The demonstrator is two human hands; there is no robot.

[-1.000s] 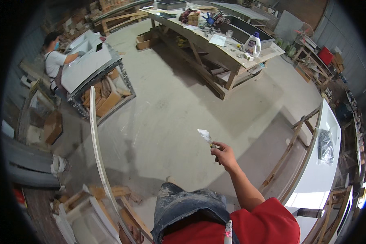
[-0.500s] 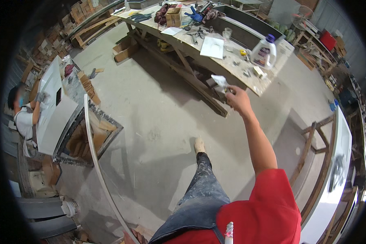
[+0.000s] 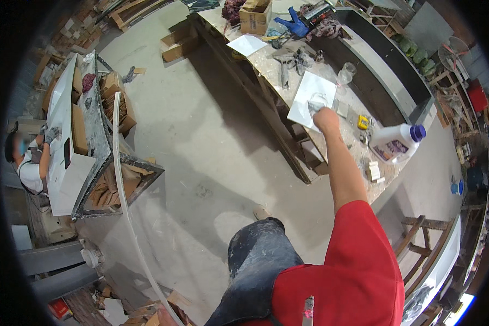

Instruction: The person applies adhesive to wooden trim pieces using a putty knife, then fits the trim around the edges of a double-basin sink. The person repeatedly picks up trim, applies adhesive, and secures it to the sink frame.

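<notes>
My right hand [image 3: 325, 117] is stretched out over the long cluttered workbench [image 3: 266, 65], closed on a small white crumpled piece [image 3: 316, 101], maybe cloth or paper. It hovers at the edge of a white square sheet [image 3: 309, 98] lying on the bench. A clear glass [image 3: 346, 71] stands just beyond the sheet, and a white plastic jug with a blue cap [image 3: 396, 143] lies to the right. My left hand is out of the picture. My red sleeve and dusty dark trousers fill the lower middle.
The bench carries a cardboard box [image 3: 254, 15], a blue glove [image 3: 298, 24], tools and a yellow tape measure [image 3: 362, 123]. Another person [image 3: 30, 157] works at a white slab [image 3: 65, 136] on a stand at the left. A long white strip [image 3: 126, 206] curves across the concrete floor.
I have walked across the floor toward the workbench. My right hand, still holding the white piece, has come from mid-air to over the white sheet on the bench.
</notes>
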